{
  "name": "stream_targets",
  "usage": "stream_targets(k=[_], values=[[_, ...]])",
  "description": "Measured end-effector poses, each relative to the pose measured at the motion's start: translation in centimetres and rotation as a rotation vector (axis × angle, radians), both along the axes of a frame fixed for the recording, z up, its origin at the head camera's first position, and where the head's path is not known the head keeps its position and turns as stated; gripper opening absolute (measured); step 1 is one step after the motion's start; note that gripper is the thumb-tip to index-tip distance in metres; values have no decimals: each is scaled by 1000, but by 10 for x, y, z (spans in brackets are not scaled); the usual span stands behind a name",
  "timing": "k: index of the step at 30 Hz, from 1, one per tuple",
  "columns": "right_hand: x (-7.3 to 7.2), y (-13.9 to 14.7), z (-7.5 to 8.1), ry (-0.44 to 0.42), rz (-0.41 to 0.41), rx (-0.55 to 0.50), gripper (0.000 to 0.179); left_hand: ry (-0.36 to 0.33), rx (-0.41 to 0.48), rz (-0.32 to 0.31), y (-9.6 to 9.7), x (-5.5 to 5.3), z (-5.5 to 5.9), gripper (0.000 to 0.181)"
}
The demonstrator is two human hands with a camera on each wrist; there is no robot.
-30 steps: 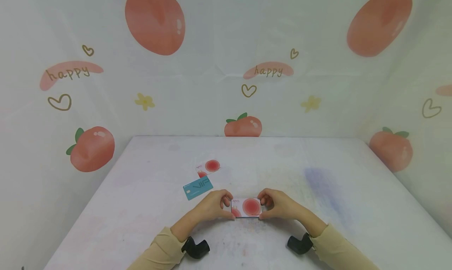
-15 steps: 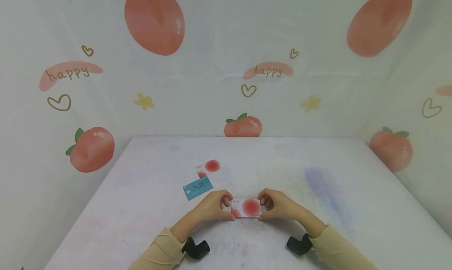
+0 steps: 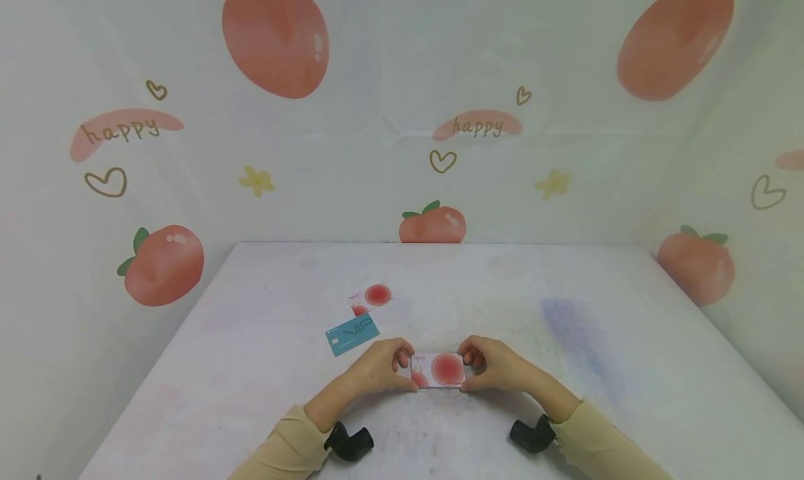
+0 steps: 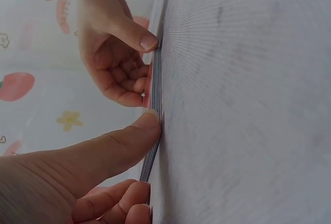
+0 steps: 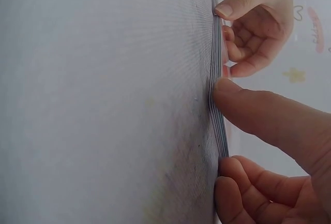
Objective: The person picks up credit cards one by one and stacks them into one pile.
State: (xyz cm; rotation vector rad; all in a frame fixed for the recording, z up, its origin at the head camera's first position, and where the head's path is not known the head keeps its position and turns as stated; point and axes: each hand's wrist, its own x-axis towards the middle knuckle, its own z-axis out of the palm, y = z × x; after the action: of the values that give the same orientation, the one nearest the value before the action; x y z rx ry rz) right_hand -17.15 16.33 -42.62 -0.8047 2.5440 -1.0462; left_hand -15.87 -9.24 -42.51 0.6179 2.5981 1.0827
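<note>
A neat stack of cards [image 3: 447, 370] lies flat on the table in front of me, its top card white with red circles. My left hand [image 3: 382, 365] grips the stack's left end between thumb and curled fingers. At the opposite end my right hand [image 3: 496, 363] holds it the same way. Seen edge-on in the left wrist view, the stack [image 4: 155, 87] shows several thin layers pressed together. The right wrist view shows the same layered edge [image 5: 214, 63], with a thumb at each near corner. Cards beneath the top one show only their edges.
Beyond my left hand lies a blue VIP card [image 3: 352, 334] at a slant. Its upper corner meets a white card with red circles [image 3: 377, 295]. The pale table [image 3: 502, 278] carries a bluish smudge on the right. A fruit-printed curtain [image 3: 377, 82] surrounds it.
</note>
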Motion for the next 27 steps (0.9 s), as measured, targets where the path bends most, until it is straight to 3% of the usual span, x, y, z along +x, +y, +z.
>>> stream_targets(k=[19, 27], values=[[0, 1, 1, 31, 20, 14, 44, 35, -23, -8, 1, 1, 0, 47], [-1, 0, 1, 13, 8, 24, 45, -5, -29, -3, -1, 0, 2, 52]])
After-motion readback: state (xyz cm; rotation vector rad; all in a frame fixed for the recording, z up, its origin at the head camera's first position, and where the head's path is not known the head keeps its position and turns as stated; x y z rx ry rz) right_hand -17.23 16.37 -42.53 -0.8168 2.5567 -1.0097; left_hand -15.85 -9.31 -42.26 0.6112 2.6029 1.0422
